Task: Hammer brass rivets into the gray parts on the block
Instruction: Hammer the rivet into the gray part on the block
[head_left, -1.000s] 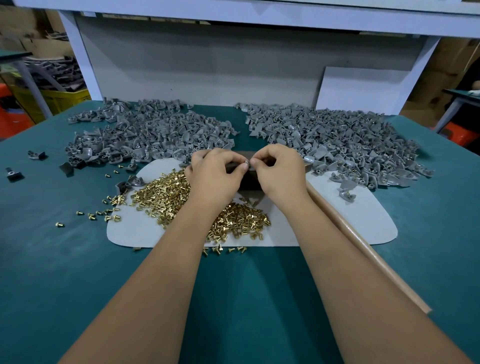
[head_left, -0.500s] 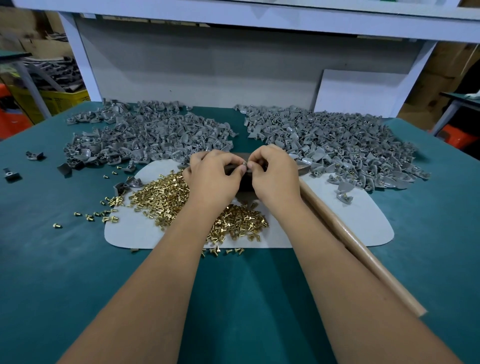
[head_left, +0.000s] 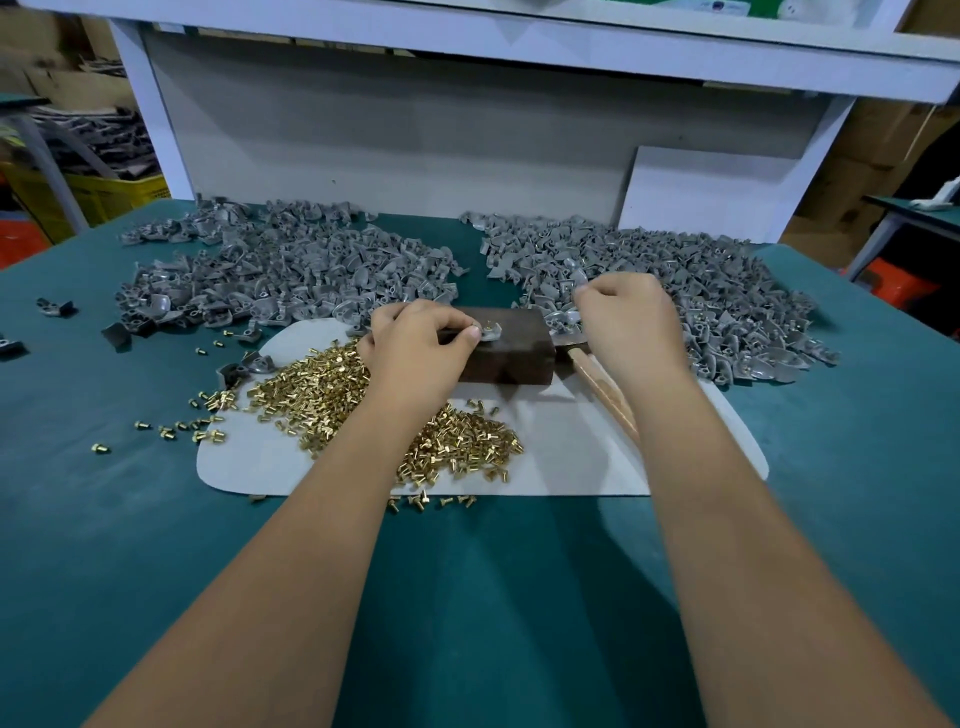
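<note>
A dark brown block (head_left: 511, 348) stands on a pale mat (head_left: 571, 457). On its top lies one gray part (head_left: 491, 331), and my left hand (head_left: 418, 348) pinches it at its left edge. My right hand (head_left: 626, 317) hovers to the right of the block with its fingers curled, over the edge of the right gray pile; I cannot tell whether it holds anything. A hammer with a wooden handle (head_left: 602, 387) lies right of the block, its head partly under my right hand. Brass rivets (head_left: 322, 384) are heaped on the mat below my left hand.
Two large heaps of gray parts fill the back of the teal table, one at the left (head_left: 270, 270) and one at the right (head_left: 701, 291). Stray rivets (head_left: 176, 428) and dark parts (head_left: 54, 306) lie at the left. A white shelf frame (head_left: 519, 47) rises behind.
My right hand has left the part on the block and moved right, over the hammer head and the right pile. My left hand stays pinching the part. The block is now exposed.
</note>
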